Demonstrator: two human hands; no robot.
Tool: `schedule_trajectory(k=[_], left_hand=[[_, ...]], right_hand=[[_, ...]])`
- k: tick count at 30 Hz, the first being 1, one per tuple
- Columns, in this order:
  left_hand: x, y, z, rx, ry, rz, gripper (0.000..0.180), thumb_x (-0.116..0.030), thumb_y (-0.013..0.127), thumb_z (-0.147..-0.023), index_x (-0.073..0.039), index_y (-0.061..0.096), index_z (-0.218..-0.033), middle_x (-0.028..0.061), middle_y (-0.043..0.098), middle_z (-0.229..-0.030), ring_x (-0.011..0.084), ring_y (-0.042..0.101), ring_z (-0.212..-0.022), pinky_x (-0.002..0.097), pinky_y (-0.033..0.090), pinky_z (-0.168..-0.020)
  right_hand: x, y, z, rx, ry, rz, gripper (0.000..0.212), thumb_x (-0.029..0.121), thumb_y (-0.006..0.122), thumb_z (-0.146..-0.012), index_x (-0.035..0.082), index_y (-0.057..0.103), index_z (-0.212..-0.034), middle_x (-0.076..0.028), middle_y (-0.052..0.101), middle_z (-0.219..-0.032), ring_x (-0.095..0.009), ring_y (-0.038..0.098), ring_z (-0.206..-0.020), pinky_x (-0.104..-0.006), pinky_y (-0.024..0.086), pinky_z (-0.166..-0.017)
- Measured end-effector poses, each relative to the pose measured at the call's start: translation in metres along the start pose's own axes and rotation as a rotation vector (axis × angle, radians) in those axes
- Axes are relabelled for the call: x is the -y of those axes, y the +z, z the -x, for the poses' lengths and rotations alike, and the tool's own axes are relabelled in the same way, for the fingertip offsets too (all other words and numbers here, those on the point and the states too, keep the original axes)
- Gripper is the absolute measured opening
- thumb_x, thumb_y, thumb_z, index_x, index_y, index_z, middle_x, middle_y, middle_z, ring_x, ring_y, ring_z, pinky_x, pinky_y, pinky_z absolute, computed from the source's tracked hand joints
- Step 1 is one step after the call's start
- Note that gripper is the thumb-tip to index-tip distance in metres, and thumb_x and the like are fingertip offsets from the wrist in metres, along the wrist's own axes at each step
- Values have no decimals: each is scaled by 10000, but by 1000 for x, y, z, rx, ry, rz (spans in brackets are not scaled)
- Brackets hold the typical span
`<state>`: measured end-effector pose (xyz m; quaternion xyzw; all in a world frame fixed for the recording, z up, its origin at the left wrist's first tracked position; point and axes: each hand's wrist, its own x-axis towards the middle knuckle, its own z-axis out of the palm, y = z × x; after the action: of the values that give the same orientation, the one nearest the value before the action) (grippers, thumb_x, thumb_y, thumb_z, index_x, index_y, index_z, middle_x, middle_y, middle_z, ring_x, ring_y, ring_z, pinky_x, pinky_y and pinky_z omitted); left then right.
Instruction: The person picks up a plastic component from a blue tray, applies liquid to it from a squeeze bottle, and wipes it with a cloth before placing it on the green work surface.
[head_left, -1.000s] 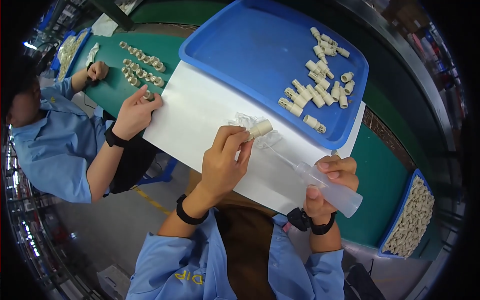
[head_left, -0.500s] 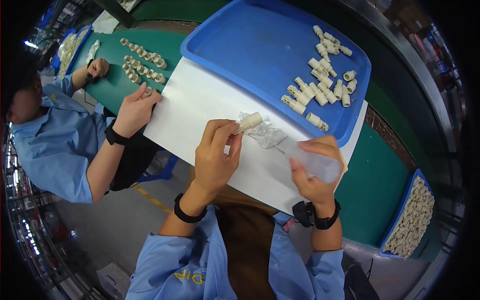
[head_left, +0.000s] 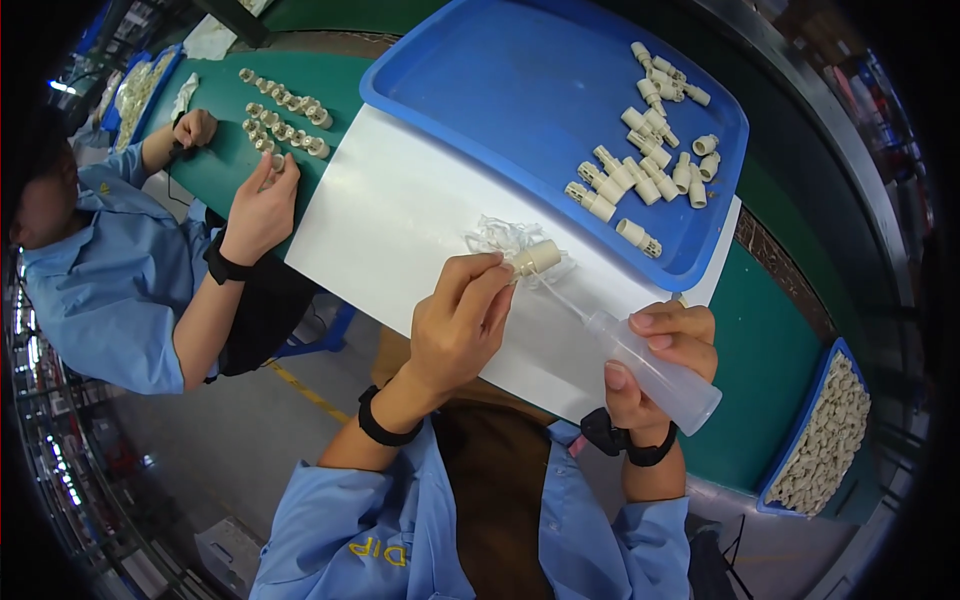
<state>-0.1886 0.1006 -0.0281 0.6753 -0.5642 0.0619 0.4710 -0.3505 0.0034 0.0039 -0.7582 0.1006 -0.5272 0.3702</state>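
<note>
A cream plastic fitting (head_left: 538,257) is pinched in the fingertips of my left hand (head_left: 458,322), its wide cylindrical end pointing right. My right hand (head_left: 662,362) grips a translucent squeeze bottle (head_left: 655,372) with a thin nozzle. The nozzle slants up and left, its tip close to the fitting; whether they touch I cannot tell. Behind the fitting lies a crumpled white tissue (head_left: 490,235) on the white sheet (head_left: 380,215). Beyond the sheet, the blue tray (head_left: 480,90) bears several similar fittings (head_left: 640,180) along its right side.
At the left a co-worker's hand (head_left: 262,205) holds a small cream fitting beside rows of fittings (head_left: 285,130) on the green table (head_left: 345,80). A blue bin (head_left: 768,500) heaped with small cream pieces (head_left: 822,440) stands at the far right. Another filled bin (head_left: 150,110) is at the far left.
My left hand has moved right and slightly down with the fitting. The squeeze bottle has swung so its nozzle points at the fitting. The co-worker's hand has shifted left.
</note>
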Motion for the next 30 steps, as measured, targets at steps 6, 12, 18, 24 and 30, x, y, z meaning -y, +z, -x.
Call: schedule_trajectory(k=[6, 12, 18, 24, 30], left_hand=[[-1, -1, -1, -17, 14, 13, 289, 129, 653, -658, 21, 568, -912, 137, 572, -893, 209, 615, -721, 234, 536, -569], [-2, 1, -2, -62, -50, 76, 217, 69, 656, -685, 4, 571, -874, 115, 570, -871, 214, 609, -682, 259, 499, -518], [-4, -1, -3, -38, -250, 323, 211, 74, 643, -716, 23, 568, -906, 120, 570, -857, 152, 610, -676, 230, 525, -552], [-5, -5, -2, 32, -512, 581, 185, 58, 616, -763, 44, 543, -932, 112, 574, -866, 123, 597, -683, 215, 517, -549], [-9, -12, -9, 77, -842, 875, 159, 0, 597, -802, 52, 525, -934, 108, 597, -760, 110, 585, -585, 209, 497, -503]], right_hand=[[0, 1, 1, 2, 15, 14, 345, 80, 721, -654, 55, 495, -913, -137, 555, -903, -200, 542, -704, -274, 463, -592], [1, 1, 1, 2, 21, 14, 343, 76, 721, -653, 54, 495, -909, -133, 556, -901, -199, 542, -703, -272, 462, -593], [0, 1, 1, -3, 12, 7, 342, 78, 720, -658, 56, 489, -909, -131, 553, -902, -197, 541, -694, -271, 463, -587], [0, 1, 2, -11, 16, -19, 339, 80, 719, -665, 59, 485, -910, -130, 547, -907, -196, 541, -692, -272, 463, -581], [1, 0, 2, -12, 20, -15, 340, 79, 720, -670, 62, 481, -912, -130, 543, -909, -193, 538, -689, -273, 463, -584]])
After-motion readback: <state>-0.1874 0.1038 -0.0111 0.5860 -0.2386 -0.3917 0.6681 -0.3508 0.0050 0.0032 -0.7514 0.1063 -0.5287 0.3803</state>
